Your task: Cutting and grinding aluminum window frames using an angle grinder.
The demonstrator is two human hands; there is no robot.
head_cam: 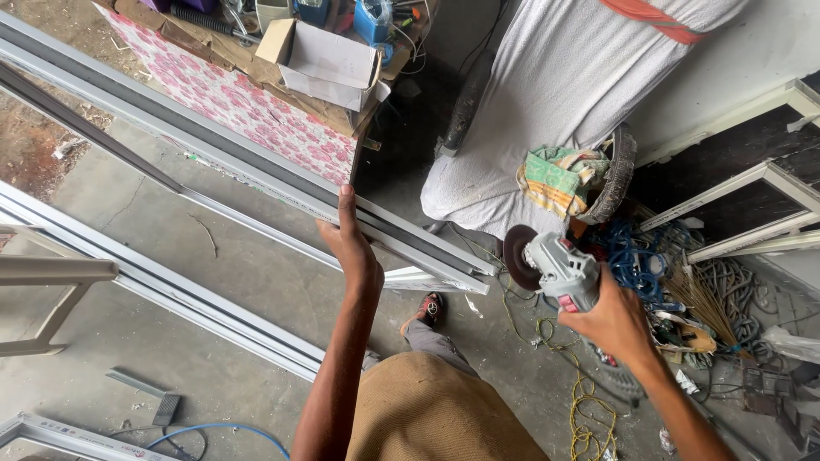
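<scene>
My left hand (350, 243) rests on a long white aluminium frame profile (213, 154) that runs from the upper left down to the middle, fingers laid along its edge near the cut end (465, 277). My right hand (611, 320) grips a grey angle grinder (555, 269) with a dark round disc (518, 256), held in the air to the right of the profile's end. The disc is apart from the profile.
More white profiles (196, 303) lie on the concrete floor at left. A table with a flowered cloth (248, 107) and a cardboard box (329, 64) stands behind. A cloth-covered vehicle (555, 94), tangled yellow and blue cables (589, 410), and white frames (752, 213) fill the right side.
</scene>
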